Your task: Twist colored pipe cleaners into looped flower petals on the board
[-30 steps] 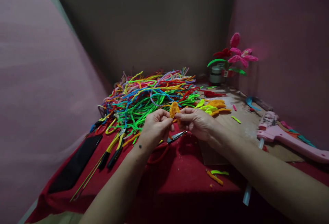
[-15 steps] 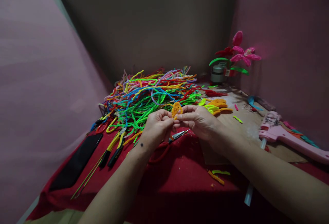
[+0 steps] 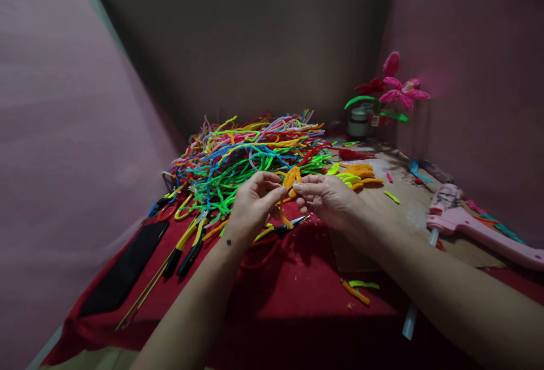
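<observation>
Between my two hands is an orange pipe cleaner (image 3: pixel 291 177) bent into a loop, with a loose tail hanging below. My left hand (image 3: pixel 259 200) pinches the loop's left side between thumb and forefinger. On the right side, the thumb and forefinger of my right hand (image 3: pixel 327 197) are closed on the same pipe cleaner. Just beneath the hands lie scissors (image 3: pixel 293 226), blades pointing right, their red handles partly behind my left wrist. Behind the hands spreads a big heap of multicoloured pipe cleaners (image 3: pixel 250 154).
Pliers (image 3: pixel 189 245) and a black phone (image 3: pixel 127 268) lie on the red cloth (image 3: pixel 272 296) at left. Orange and yellow petal shapes (image 3: pixel 361 174) rest on the board at right, near a pink glue gun (image 3: pixel 471 222). Pink pipe-cleaner flowers (image 3: pixel 403 92) stand at the back.
The orange loop has turned and looks narrower, and its tail now hangs down. My left hand has shifted its grip, its fingers more raised; my right hand stays nearly in place.
</observation>
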The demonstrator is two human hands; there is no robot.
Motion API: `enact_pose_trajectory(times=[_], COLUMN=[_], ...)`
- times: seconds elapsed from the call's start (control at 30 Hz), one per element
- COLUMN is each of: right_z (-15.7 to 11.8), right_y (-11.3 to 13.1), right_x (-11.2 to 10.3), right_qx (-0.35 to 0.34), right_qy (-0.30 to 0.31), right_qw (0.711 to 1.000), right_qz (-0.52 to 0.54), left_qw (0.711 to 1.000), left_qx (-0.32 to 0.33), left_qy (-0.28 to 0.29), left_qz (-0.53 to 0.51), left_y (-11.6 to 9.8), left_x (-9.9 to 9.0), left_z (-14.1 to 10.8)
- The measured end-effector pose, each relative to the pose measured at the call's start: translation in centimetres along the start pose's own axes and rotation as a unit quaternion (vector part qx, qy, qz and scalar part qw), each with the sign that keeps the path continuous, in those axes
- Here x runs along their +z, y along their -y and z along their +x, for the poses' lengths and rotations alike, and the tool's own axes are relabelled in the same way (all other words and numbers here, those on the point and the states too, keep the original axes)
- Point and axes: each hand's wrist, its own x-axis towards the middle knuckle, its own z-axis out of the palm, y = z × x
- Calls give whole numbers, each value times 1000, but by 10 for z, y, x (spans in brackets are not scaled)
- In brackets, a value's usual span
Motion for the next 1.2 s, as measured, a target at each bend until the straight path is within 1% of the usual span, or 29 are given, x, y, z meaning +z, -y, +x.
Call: enact_pose_trajectory(times=[0.07,0.23,0.3,0.37,0.43,0.5,0.6,0.73,0.8,0.87,0.93,1.03,1.1,1.2], right_z=[0,0,0,0,-1,-1,-1,0,0,-2,-5,-9,-10,-9], right_y=[0,-1,-2,-2,-2,-1,-1,-3,-3,-3,-2,0,-1,-5], right_x=[0,1,0,0,1,2,2,1,1,2,5,11,13,14], right_qx=[-10,-38,-41,-47,-49,-50,-52,-75,-98,-114,-119,-131,-153,-190], right_qy=[-12,11,10,6,4,7,14,8,2,-6,-16,-35,-51,-75], right_qw=[1000,999,999,999,998,998,998,995,989,982,979,975,970,957], right_qz=[1,-5,-14,-21,-28,-33,-34,-72,-114,-150,-167,-175,-184,-206], left_qw=[998,982,976,977,986,995,1000,999,997,992,989,988,985,974], left_qx=[35,100,123,125,96,51,-1,-39,-75,-110,-122,-107,-104,-118], left_qy=[-25,-24,-38,-50,-49,-33,-12,-2,20,42,45,34,31,36], left_qz=[35,157,176,165,126,72,8,11,0,-37,-74,-106,-133,-190], left_y=[-1,4,5,5,3,1,-2,-4,-3,-2,0,3,3,2], left_x=[1,6,8,8,9,9,9,9,8,8,8,12,16,20], left_z=[-2,-7,-8,-9,-10,-9,-8,-6,-5,-5,-5,-6,-7,-8])
